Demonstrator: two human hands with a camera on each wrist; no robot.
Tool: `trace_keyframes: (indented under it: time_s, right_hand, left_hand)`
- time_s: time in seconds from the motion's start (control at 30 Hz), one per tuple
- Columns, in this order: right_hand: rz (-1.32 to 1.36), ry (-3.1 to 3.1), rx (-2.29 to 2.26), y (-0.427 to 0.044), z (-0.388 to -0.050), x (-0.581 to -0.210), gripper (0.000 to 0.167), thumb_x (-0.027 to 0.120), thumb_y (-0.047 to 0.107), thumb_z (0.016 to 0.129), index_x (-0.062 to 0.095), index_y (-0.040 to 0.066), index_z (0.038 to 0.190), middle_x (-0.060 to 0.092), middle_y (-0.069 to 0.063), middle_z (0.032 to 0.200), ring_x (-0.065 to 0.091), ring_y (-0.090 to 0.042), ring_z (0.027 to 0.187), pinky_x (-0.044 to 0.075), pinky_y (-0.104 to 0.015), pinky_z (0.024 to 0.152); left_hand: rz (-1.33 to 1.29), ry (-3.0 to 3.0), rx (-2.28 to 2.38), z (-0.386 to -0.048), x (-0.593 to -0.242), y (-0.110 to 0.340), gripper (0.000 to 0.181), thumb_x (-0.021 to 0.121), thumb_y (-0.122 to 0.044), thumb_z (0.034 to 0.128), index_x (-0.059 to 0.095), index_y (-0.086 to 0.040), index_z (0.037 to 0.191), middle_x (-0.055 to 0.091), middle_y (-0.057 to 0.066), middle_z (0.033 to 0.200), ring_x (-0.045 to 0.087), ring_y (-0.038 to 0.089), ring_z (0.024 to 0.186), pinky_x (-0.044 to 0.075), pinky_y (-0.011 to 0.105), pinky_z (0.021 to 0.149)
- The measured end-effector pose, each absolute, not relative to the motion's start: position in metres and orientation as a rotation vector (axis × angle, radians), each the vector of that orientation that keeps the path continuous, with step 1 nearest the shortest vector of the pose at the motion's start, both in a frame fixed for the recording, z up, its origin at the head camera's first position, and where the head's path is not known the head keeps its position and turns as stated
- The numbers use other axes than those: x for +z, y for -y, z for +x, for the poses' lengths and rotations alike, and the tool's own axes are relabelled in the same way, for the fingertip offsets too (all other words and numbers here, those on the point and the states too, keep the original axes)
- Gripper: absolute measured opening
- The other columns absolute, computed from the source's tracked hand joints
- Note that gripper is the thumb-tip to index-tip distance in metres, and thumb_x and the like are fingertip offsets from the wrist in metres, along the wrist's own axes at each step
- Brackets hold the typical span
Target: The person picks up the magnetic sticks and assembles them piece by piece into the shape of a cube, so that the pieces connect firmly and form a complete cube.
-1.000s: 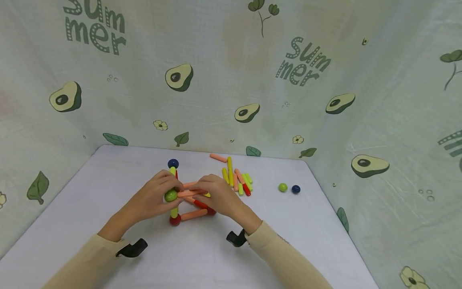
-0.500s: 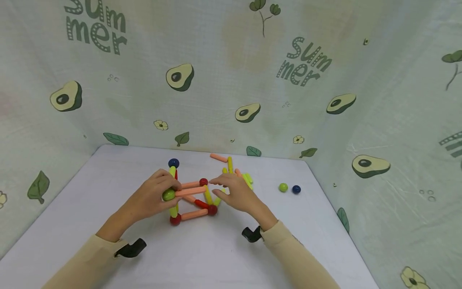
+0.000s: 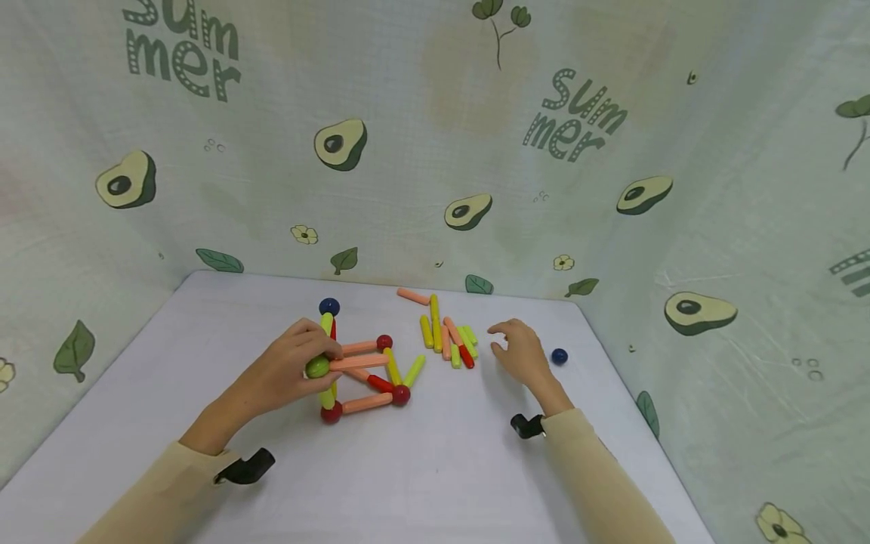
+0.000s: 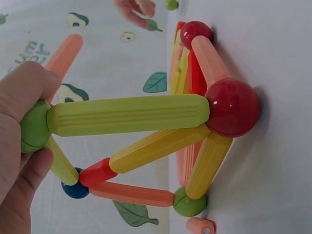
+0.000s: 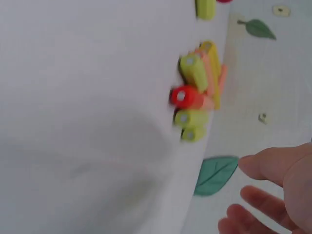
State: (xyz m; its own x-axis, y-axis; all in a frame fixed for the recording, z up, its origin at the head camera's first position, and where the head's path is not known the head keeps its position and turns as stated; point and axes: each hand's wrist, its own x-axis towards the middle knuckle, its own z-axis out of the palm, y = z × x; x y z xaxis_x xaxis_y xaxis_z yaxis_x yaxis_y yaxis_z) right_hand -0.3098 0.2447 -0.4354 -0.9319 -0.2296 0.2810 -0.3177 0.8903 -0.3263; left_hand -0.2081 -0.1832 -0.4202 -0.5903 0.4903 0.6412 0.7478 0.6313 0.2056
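Note:
In the head view my left hand (image 3: 287,369) pinches a green ball (image 3: 317,367) at the top of a frame of magnetic sticks and balls. From this ball a salmon stick (image 3: 360,363) juts right, its far end free. The left wrist view shows a lime stick (image 4: 129,114) running from the green ball to a glossy red ball (image 4: 234,107) on the table. My right hand (image 3: 525,355) hovers at the right, fingers bent and apart, holding nothing. Beside it lies a dark blue ball (image 3: 559,357). A second green ball (image 4: 171,4) is hidden from the head camera behind this hand.
Loose sticks lie in a pile at mid-table, among them a yellow stick (image 3: 436,325) and a short red stick (image 3: 466,357). A lime stick (image 3: 414,371) sticks out from the frame's right red ball (image 3: 401,394). Printed cloth (image 3: 408,151) hangs behind the white table (image 3: 435,468).
My right hand has let go of the salmon stick and moved right, past the loose sticks, to the loose balls. My left hand stays at the green ball, which shifted slightly left.

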Motion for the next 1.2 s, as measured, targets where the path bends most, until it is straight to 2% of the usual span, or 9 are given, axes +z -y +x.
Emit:
trace_keyframes:
  time_s: [0.13,0.2,0.37,0.47,0.67,0.83,1.03,1.2]
  right_hand:
    - [0.254,2.809,0.476,-0.28,-0.318,-0.442,0.031,0.077,0.001,0.092,0.075,-0.001,0.123,0.066,-0.028,0.126,0.064,-0.048,0.114,0.054,-0.06,0.096]
    - [0.243,2.819,0.464,-0.293,-0.32,-0.447,0.032,0.074,-0.004,0.09,0.073,-0.005,0.122,0.066,-0.031,0.121,0.064,-0.05,0.109,0.054,-0.06,0.093]
    - [0.312,2.853,0.476,-0.31,-0.323,-0.459,0.026,0.067,-0.007,0.091,0.074,-0.008,0.116,0.07,-0.03,0.107,0.067,-0.047,0.102,0.054,-0.059,0.092]
    - [0.331,2.857,0.526,-0.309,-0.323,-0.462,0.022,0.072,-0.004,0.092,0.076,-0.007,0.113,0.073,-0.027,0.107,0.068,-0.043,0.1,0.055,-0.057,0.091]
    - [0.409,2.86,0.744,-0.277,-0.312,-0.447,0.028,0.077,0.007,0.096,0.075,-0.001,0.122,0.075,-0.017,0.117,0.07,-0.029,0.095,0.059,-0.047,0.088]
    - [0.535,2.848,0.918,-0.237,-0.294,-0.425,0.033,0.08,0.014,0.097,0.074,0.006,0.128,0.074,-0.011,0.125,0.072,-0.025,0.1,0.062,-0.04,0.089]
    - [0.722,2.788,1.078,-0.201,-0.273,-0.407,0.035,0.082,0.014,0.095,0.075,0.009,0.129,0.074,-0.006,0.123,0.074,-0.018,0.098,0.062,-0.029,0.084]
    - [0.911,2.71,1.19,-0.18,-0.26,-0.4,0.035,0.082,0.011,0.095,0.074,0.009,0.128,0.074,-0.005,0.122,0.074,-0.017,0.1,0.061,-0.026,0.087]
  left_hand:
    - [-0.974,2.3,-0.64,-0.208,-0.421,0.183,0.034,0.095,-0.009,0.0762,0.073,-0.015,0.102,0.065,-0.009,0.095,0.05,0.012,0.102,0.053,0.021,0.074]
    - [-0.98,2.292,-0.646,-0.209,-0.422,0.184,0.034,0.095,-0.008,0.0762,0.073,-0.015,0.102,0.065,-0.009,0.096,0.05,0.013,0.102,0.053,0.02,0.074]
    - [-0.984,2.288,-0.655,-0.21,-0.422,0.183,0.034,0.094,-0.008,0.0766,0.074,-0.015,0.103,0.065,-0.009,0.096,0.051,0.013,0.103,0.053,0.02,0.074]
    - [-0.981,2.295,-0.656,-0.21,-0.423,0.182,0.035,0.095,-0.008,0.0769,0.074,-0.015,0.104,0.066,-0.009,0.097,0.051,0.013,0.103,0.054,0.021,0.074]
    - [-0.976,2.301,-0.662,-0.21,-0.422,0.181,0.035,0.095,-0.008,0.0767,0.074,-0.015,0.104,0.065,-0.008,0.096,0.05,0.012,0.102,0.054,0.022,0.072]
    - [-0.966,2.317,-0.663,-0.209,-0.421,0.18,0.034,0.094,-0.008,0.0774,0.074,-0.015,0.104,0.065,-0.009,0.096,0.049,0.012,0.102,0.054,0.023,0.072]
    - [-0.954,2.329,-0.657,-0.208,-0.42,0.179,0.035,0.094,-0.007,0.0774,0.074,-0.016,0.105,0.066,-0.008,0.097,0.05,0.013,0.103,0.056,0.024,0.073]
    - [-0.952,2.334,-0.652,-0.209,-0.421,0.177,0.035,0.093,-0.006,0.0776,0.074,-0.016,0.105,0.065,-0.008,0.097,0.05,0.013,0.103,0.055,0.023,0.073]
